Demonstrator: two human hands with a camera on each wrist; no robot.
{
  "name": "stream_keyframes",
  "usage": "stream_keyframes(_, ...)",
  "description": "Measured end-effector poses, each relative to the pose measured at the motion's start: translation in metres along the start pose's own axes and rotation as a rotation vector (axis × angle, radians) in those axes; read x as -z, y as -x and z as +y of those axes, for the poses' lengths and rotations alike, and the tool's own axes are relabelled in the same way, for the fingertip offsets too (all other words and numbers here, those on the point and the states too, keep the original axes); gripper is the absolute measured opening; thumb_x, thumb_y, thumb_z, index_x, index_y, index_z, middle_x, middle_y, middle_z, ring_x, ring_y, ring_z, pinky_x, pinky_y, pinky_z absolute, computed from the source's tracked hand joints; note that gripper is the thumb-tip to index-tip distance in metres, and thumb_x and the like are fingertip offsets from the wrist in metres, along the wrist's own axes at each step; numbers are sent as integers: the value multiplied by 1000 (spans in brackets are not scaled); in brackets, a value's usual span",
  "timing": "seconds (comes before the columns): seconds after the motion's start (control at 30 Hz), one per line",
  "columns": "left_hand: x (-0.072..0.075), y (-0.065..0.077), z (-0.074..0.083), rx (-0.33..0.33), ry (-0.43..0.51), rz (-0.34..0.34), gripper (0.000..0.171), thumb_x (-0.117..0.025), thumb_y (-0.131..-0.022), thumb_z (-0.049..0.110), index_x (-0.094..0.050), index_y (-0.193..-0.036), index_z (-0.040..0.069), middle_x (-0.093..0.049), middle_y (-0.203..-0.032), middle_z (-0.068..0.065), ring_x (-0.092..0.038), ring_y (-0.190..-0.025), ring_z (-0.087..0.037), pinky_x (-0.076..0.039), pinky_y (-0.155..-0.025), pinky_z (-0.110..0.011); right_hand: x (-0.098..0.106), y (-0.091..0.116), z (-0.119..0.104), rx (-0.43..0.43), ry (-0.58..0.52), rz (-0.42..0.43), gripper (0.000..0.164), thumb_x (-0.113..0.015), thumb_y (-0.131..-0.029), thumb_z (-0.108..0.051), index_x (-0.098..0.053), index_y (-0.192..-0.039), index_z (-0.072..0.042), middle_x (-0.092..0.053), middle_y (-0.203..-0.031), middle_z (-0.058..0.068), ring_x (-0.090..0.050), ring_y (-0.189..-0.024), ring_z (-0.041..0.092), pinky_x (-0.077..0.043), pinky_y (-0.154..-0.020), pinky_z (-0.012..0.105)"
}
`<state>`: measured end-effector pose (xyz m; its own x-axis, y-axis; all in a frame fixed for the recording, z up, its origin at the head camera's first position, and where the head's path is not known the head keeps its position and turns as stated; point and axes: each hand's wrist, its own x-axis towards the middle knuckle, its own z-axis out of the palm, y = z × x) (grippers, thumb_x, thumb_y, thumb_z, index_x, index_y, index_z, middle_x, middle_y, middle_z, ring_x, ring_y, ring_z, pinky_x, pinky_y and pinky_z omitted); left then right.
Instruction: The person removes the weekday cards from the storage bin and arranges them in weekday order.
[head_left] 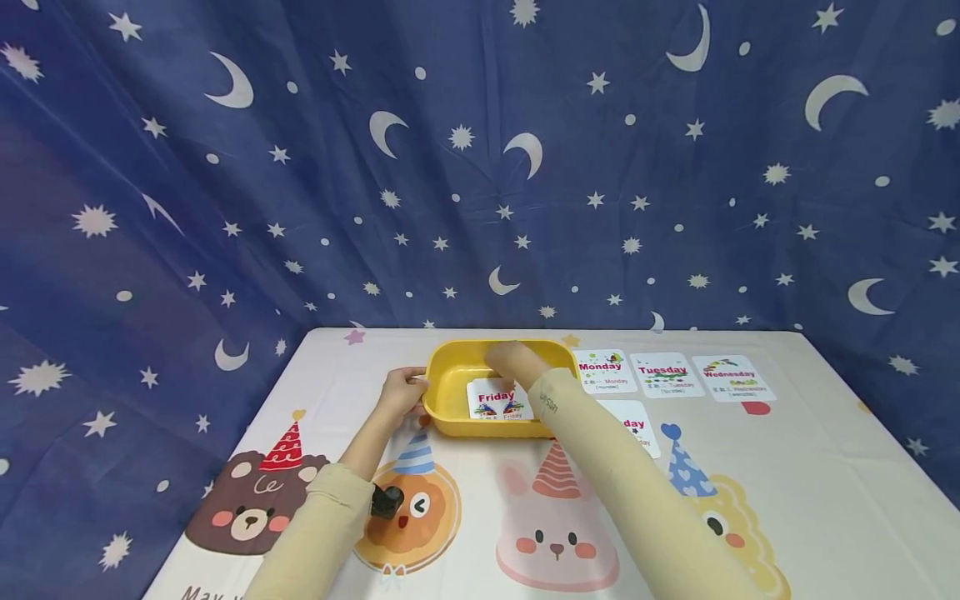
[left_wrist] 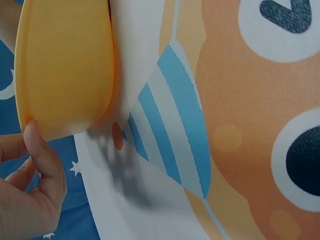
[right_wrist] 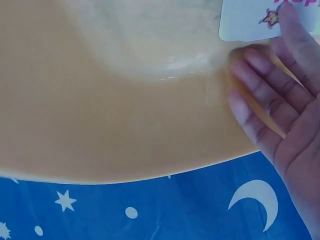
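My left hand pinches the left end of a yellow plastic basin. In the left wrist view its thumb lies against the basin's side, just below the rim. My right hand is inside the basin, partly hidden by its own wrist. It pinches the far edge of a white card printed "Friday", whose lower edge meets the front rim. In the right wrist view the thumb lies over the card's face, the index finger at its edge and the other fingers near the basin wall.
Right of the basin, cards reading Monday, Tuesday and Wednesday lie in a row. A fourth card, partly covered by the right sleeve, lies below them. The tablecloth has cartoon animals; a starry curtain hangs behind.
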<state>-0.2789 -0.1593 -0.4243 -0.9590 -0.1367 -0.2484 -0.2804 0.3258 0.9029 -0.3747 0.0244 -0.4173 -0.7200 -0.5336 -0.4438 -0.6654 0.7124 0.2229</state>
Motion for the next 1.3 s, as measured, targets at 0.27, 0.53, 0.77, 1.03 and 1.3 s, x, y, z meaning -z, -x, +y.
stream_keyframes(0.27, -2, -1, 1, 0, 6, 3, 38, -51, -92, 3, -53, -129, -2, -56, -100, -15, -52, -57, -7, -52, -46, -17, -3, 11, -1, -20, -132, 26, 41, -85, -67, -29, -60, -96, -14, -62, -91, -2, -55, -85, 14, -51, -87, 27)
stream_keyframes(0.53, -4, -2, 1, 8, 2, 12, 38, -52, -92, 4, -53, -129, -1, -56, -100, -14, -55, -60, -9, -51, -46, -17, -2, 20, 1, -62, -239, 15, 64, -83, -70, -17, -55, -128, -10, -59, -128, 5, -54, -117, 21, -39, -110, 32)
stream_keyframes(0.77, -5, -2, 0, 18, -6, 13, 39, -51, -91, 4, -53, -130, 0, -57, -101, -14, -57, -64, -11, -56, -53, -22, -2, 17, 2, -34, -100, 21, 74, -82, -71, -25, -49, -135, -10, -55, -134, 7, -50, -125, 24, -36, -112, 33)
stream_keyframes(1.03, -4, -2, 0, 11, -6, 19, 39, -52, -91, 3, -54, -129, 0, -56, -98, -12, -56, -62, -10, -57, -54, -25, 0, 22, 5, -51, -153, 38, 70, -83, -70, -25, -53, -131, -10, -58, -129, 5, -52, -121, 22, -38, -111, 33)
stream_keyframes(1.3, -2, -4, -2, 23, -9, 17, 39, -52, -91, 3, -53, -130, 0, -54, -97, -12, -56, -66, -12, -54, -50, -20, -1, 25, 9, -57, -211, 46, 51, -83, -70, -24, -60, -114, -12, -64, -113, 2, -56, -102, 19, -45, -103, 31)
